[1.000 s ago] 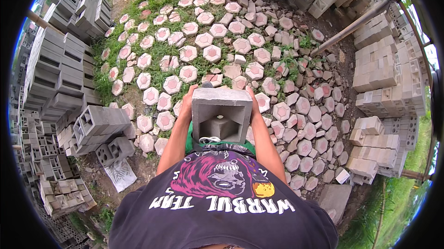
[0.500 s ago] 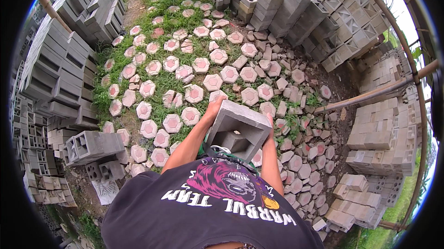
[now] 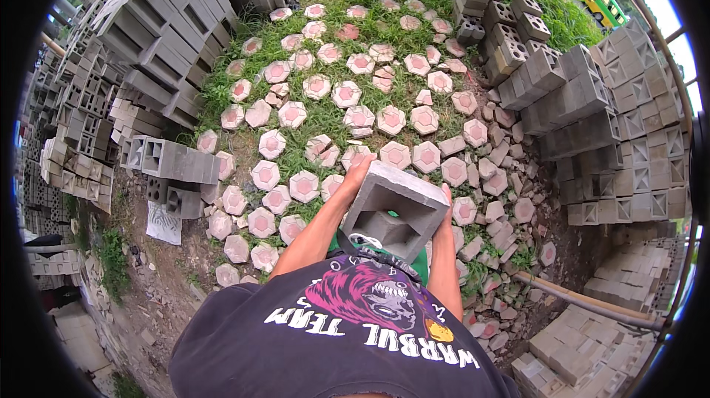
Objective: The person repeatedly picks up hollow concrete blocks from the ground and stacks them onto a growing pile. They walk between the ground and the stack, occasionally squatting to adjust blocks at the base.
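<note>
Block (image 3: 411,204), grey and hollow, sits at a slant in front of the person's waist, its open face turned up. A squarish rim frames a deep cavity; an angular inner piece (image 3: 381,229) stands in it, beside a small hole where green shows through. The left hand (image 3: 357,174) grips the far left side, and the right hand (image 3: 445,212) presses the right side. Their fingers hold the block between them, seemingly curled around its outer walls, though most are hidden, so their exact placing cannot be told. A dark printed shirt (image 3: 340,339) fills the near part of the view.

Beyond, hexagonal slabs (image 3: 391,120) with pink middles lie spread over grass. To the left, a stack of hollow blocks (image 3: 174,164) shows shadowed openings at its end, near a pale sheet (image 3: 164,223). Far right, round-holed blocks (image 3: 510,48) stand near a patterned block wall (image 3: 642,95).
</note>
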A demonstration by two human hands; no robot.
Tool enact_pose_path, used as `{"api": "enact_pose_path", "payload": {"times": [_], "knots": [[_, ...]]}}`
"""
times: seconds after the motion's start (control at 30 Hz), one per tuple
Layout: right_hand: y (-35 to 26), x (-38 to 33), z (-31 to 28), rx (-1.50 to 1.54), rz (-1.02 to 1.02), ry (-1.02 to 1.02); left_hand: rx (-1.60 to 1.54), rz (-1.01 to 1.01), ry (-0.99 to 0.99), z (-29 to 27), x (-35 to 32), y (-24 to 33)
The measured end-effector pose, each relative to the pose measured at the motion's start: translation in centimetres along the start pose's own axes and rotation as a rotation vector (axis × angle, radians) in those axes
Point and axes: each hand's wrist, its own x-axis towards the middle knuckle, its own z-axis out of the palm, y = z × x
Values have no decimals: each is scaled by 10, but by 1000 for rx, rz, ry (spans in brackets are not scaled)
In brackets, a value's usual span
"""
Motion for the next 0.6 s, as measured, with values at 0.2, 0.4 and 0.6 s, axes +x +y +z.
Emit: {"api": "enact_pose_path", "payload": {"times": [0.2, 0.4, 0.6], "knots": [[-122, 96, 31, -111, -38, -80, -143, 52, 27, 53, 107, 59], [-215, 133, 29, -96, -60, 16, -263, 46, -139, 121, 174, 111], [-271, 149, 2, 0, -137, 82, -125, -12, -177, 193, 212, 157]]}}
